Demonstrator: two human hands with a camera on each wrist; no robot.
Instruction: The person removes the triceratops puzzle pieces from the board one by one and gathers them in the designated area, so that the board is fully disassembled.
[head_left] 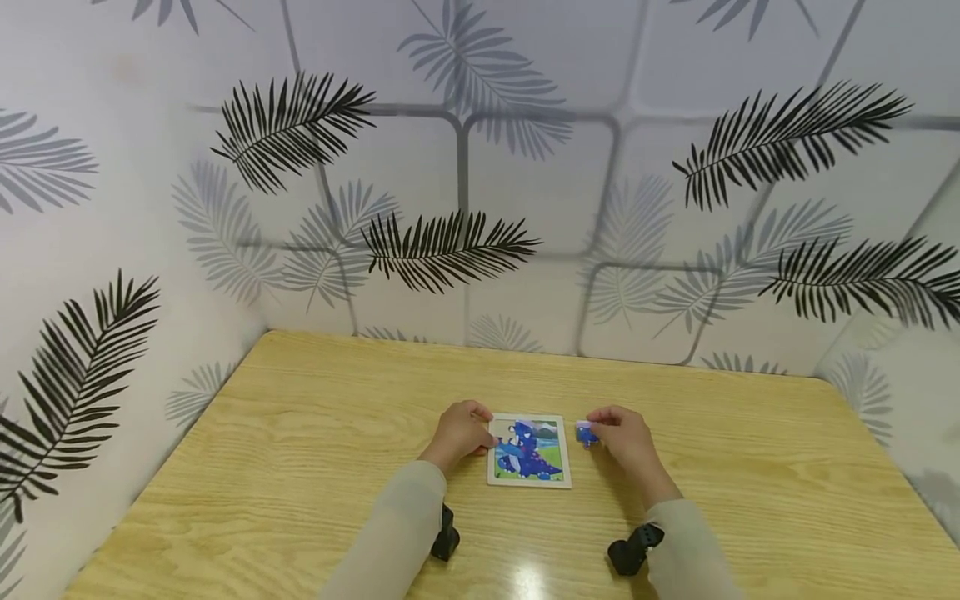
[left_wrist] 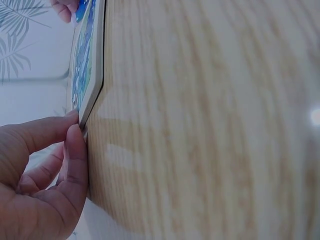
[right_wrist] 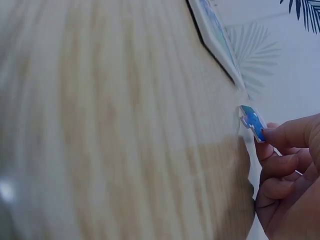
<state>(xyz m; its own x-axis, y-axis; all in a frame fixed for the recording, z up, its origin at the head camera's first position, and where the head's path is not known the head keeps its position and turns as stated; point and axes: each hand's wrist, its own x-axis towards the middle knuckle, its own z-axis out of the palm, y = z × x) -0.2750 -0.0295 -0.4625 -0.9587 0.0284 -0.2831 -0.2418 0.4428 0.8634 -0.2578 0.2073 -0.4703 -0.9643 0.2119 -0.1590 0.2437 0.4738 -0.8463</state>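
On the bench [head_left: 337, 392], puzzle board [head_left: 528, 483] is pinched at nine o'clock by left hand [head_left: 457, 433]; off its three o'clock, puzzle piece [head_left: 585, 434], likely light, stiff, edge-held best, is pinched by right hand [head_left: 626, 435].

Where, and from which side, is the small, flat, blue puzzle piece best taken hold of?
Likely by its right edge, coming from the right, as the right grip does: the blue puzzle piece looks thin enough to pinch, and this leaves its notched edge uncovered.
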